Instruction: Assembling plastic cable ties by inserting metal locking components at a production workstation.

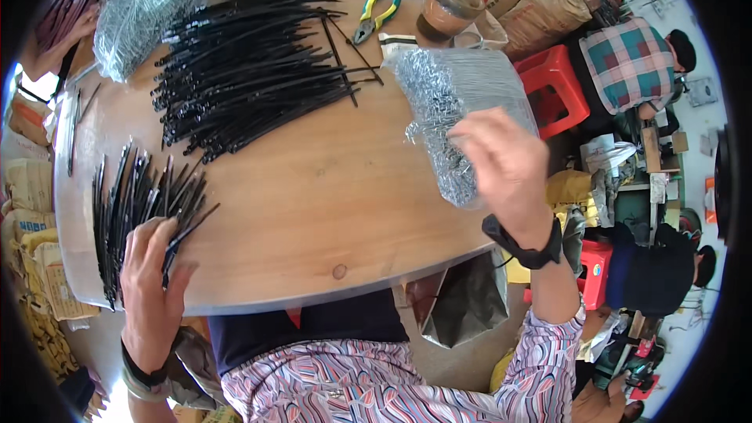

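Observation:
At the table's left edge, my left hand (149,274) rests over the near end of a loose bunch of black strips (137,196) that look like cable ties. Its fingers bend over them, with the thumb apart. My right hand (505,160) is raised over a clear plastic bag of thin silvery wire pieces (489,82). Its thumb and fingers come together in a pinch; anything between them is too small to make out. A large pile of similar black strips (243,70) lies farther back, left of the middle.
Pliers with green and yellow handles (376,14) lie near a lidded jar of brown liquid (450,6) on the wooden table (329,211). Another clear bag of wire pieces (145,16) sits back left. Red stools (552,90) and other people are on the right.

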The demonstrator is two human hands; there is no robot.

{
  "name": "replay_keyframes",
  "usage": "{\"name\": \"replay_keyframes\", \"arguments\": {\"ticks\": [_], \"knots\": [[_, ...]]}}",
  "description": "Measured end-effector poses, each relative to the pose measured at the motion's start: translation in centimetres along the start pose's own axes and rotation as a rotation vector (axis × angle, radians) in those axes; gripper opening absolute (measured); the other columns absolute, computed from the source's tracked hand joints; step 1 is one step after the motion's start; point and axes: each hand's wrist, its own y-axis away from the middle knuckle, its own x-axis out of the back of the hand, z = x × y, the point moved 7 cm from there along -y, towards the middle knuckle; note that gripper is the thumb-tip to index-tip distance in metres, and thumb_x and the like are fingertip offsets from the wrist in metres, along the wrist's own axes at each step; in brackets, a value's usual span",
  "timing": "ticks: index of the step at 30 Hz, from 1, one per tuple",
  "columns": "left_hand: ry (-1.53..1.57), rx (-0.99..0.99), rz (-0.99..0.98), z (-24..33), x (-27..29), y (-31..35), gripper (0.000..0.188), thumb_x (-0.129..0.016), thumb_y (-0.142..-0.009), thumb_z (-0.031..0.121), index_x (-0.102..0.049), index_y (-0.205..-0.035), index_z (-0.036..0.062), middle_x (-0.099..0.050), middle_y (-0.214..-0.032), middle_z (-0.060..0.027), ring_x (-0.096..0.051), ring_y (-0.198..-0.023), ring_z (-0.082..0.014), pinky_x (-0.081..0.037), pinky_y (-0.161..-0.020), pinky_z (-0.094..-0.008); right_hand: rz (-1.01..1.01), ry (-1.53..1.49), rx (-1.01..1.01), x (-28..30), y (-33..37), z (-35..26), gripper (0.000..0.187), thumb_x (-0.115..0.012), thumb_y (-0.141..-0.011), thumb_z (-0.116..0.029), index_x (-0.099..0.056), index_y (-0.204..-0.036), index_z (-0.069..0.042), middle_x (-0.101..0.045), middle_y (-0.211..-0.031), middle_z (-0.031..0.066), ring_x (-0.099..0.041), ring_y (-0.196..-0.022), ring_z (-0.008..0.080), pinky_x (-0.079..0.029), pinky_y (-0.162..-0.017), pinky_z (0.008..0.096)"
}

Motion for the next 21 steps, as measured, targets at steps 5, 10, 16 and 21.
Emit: {"name": "replay_keyframes", "arguments": {"ticks": [5,10,16,21], "knots": [[0.283,-0.049,-0.074,1.5,-5.0,-6.8,0.049,-0.068,-0.081,-0.001,-0.054,-0.128,-0.0015,-0.057,-0.11,-0.0195,-0.059,-0.094,-0.0385,-0.048,-0.082,-0.0451,0.027,-0.513,-0.436,-0.5,0.4,2.4,0.012,-0.065,-0.086,0.006,-0.07,-0.097,0.006,-0.068,-0.089,0.0064,-0.062,-0.071,0.0097,-0.049,-0.064,0.0221],[-0.01,-0.073,0.058,0.5,-8.0,-9.9,0.026,-0.063,-0.078,-0.004,-0.058,-0.104,0.0021,-0.052,-0.094,-0.0151,-0.055,-0.094,-0.0335,-0.049,-0.079,-0.0427,0.054,-0.486,-0.424,0.0,1.5,3.2,0.007,-0.065,-0.088,0.005,-0.07,-0.092,0.005,-0.067,-0.083,0.006,-0.062,-0.066,0.0105,-0.048,-0.061,0.0223],[0.091,-0.182,0.152,1.3,-7.1,-11.0,0.009,-0.064,-0.08,-0.004,-0.058,-0.084,0.0007,-0.052,-0.083,-0.0113,-0.058,-0.078,-0.0318,-0.049,-0.062,-0.0402,0.668,-0.794,-0.316,9.3,0.8,2.4,0.014,-0.055,-0.102,-0.014,-0.061,-0.103,-0.001,-0.06,-0.077,0.0089,-0.053,-0.065,0.0119,-0.041,-0.057,0.026],[0.781,0.26,-0.02,-1.8,-6.9,-8.8,0.006,-0.065,-0.086,-0.001,-0.06,-0.086,0.0008,-0.062,-0.08,-0.0072,-0.062,-0.065,-0.0214,-0.049,-0.055,-0.0299,0.069,-0.394,0.008,5.2,5.0,-5.9,0.013,-0.064,-0.084,-0.001,-0.068,-0.096,-0.006,-0.065,-0.081,0.0072,-0.06,-0.068,0.0258,-0.048,-0.058,0.0338]]}}
